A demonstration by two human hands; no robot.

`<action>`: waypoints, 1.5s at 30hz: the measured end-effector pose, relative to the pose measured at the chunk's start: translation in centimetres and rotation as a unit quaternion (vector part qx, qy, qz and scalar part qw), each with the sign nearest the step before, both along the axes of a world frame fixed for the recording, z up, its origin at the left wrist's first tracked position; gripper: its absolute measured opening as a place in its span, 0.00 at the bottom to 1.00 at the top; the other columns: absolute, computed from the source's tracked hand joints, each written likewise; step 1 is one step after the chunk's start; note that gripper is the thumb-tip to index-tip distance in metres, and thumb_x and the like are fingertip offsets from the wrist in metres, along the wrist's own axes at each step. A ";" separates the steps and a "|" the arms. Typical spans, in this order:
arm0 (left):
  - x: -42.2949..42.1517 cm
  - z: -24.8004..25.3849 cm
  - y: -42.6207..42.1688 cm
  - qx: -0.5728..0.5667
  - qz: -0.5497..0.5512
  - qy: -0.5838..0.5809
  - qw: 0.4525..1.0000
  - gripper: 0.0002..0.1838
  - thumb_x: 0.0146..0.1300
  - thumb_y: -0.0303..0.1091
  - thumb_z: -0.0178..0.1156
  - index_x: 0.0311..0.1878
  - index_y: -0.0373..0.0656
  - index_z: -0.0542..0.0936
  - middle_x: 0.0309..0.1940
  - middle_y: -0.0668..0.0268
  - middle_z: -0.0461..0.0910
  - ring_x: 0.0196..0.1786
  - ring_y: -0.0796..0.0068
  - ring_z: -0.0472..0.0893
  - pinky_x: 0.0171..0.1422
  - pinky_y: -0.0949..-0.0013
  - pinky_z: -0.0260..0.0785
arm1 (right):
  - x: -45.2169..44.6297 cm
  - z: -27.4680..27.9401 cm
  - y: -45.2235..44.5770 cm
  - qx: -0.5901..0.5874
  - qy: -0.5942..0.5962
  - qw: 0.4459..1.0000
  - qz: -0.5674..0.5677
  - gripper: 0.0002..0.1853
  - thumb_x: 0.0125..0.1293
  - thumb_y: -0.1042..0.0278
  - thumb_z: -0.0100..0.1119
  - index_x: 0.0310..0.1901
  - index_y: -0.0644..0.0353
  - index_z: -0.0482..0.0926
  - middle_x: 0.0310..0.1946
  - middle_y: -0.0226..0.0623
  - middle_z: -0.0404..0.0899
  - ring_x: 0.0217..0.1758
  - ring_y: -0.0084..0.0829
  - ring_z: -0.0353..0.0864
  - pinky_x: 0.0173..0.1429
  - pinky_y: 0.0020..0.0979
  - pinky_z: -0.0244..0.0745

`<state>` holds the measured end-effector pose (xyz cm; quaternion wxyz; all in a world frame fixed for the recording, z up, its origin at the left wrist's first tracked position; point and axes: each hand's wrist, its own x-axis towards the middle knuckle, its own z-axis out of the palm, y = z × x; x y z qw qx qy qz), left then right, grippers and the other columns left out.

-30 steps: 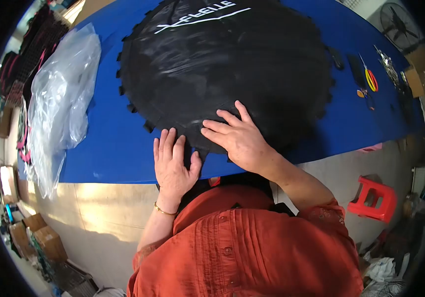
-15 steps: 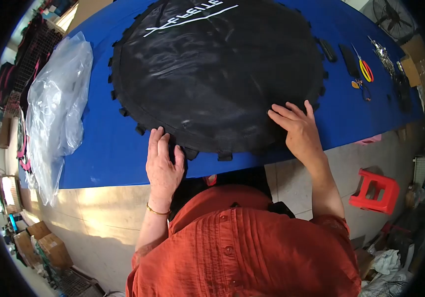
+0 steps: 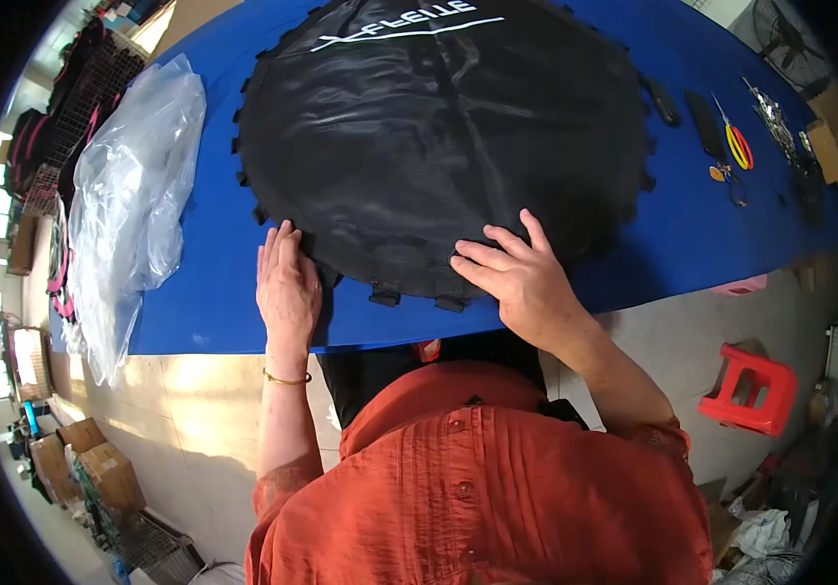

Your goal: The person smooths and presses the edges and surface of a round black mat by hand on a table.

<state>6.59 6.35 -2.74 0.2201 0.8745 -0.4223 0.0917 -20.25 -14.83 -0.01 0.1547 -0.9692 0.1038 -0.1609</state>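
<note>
A large round black sheet of smooth, faintly shiny fabric (image 3: pixel 409 166), w/ white lettering (image 3: pixel 428 15) near its far side, lies flat on a blue-covered table (image 3: pixel 214 302), close to the near edge & mostly in front of the person. Short black fabric tabs (image 3: pixel 385 296) stick out round the rim.

L hand (image 3: pixel 287 292) is at the near-left rim, palm down, fingers extended & close together; nothing is pinched, & whether the fingertips press the fabric or just sit beside it, can't tell. R hand (image 3: pixel 531 292) rests palm down on the near part of the sheet, R of centre, fingers spread, thumb side inward; it's open too, w/ no fold gripped.

Handling, judged by looks: prob. light for its size, soft & floppy, w/ a somewhat slick face that may slide under flat palms. Shallow ripples & creases suggest it gives easily; not fragile, tho' the middle would likely sag if lifted from one side. Best hold: rim or tabs, 2 hands well apart, thumb under & fingers over; the smooth middle gives little to grab.

Nearby: crumpled clear plastic sheeting (image 3: pixel 136 185) at far L; red-and-yellow-handled tool (image 3: pixel 739 146) at R, well apart from both hands.
</note>
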 end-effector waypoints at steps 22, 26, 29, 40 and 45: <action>-6.4 -1.2 -1.3 -0.002 -0.020 0.005 1.000 0.43 0.66 0.48 0.72 0.74 0.25 0.69 0.78 0.34 0.66 0.84 0.35 0.63 0.89 0.41 0.52 | 9.2 -0.6 1.7 -0.012 0.023 0.994 0.104 0.28 0.64 0.77 0.64 0.67 0.54 0.85 0.72 0.31 0.81 0.76 0.47 0.75 0.87 0.64 0.49; -6.6 -1.0 -1.4 -0.003 -0.016 0.004 1.000 0.42 0.66 0.47 0.72 0.72 0.25 0.70 0.78 0.33 0.66 0.84 0.34 0.63 0.88 0.40 0.53 | 11.8 -0.6 2.4 -0.022 0.029 0.994 0.100 0.31 0.62 0.76 0.68 0.70 0.53 0.83 0.73 0.31 0.80 0.78 0.48 0.73 0.87 0.65 0.48; -6.5 -1.2 -1.4 -0.012 -0.019 0.006 1.000 0.42 0.66 0.47 0.72 0.72 0.25 0.71 0.77 0.33 0.67 0.84 0.33 0.62 0.88 0.39 0.53 | 13.4 -1.1 2.6 -0.041 0.016 0.994 0.100 0.32 0.62 0.76 0.68 0.71 0.52 0.82 0.74 0.31 0.79 0.78 0.49 0.72 0.87 0.66 0.48; -6.6 -0.8 -1.4 -0.007 -0.018 0.003 1.000 0.40 0.64 0.45 0.72 0.71 0.25 0.72 0.77 0.34 0.68 0.82 0.35 0.65 0.88 0.42 0.54 | 13.4 -0.6 2.7 -0.049 0.044 0.994 0.082 0.30 0.66 0.72 0.66 0.72 0.54 0.80 0.76 0.33 0.77 0.80 0.47 0.70 0.88 0.65 0.45; -6.6 -1.0 -1.4 -0.005 -0.016 0.002 1.000 0.41 0.65 0.46 0.71 0.72 0.25 0.71 0.78 0.35 0.67 0.83 0.36 0.63 0.88 0.42 0.53 | 8.0 -0.8 -0.1 -0.045 0.022 0.998 0.029 0.33 0.61 0.81 0.60 0.71 0.52 0.82 0.73 0.34 0.80 0.76 0.50 0.74 0.86 0.67 0.48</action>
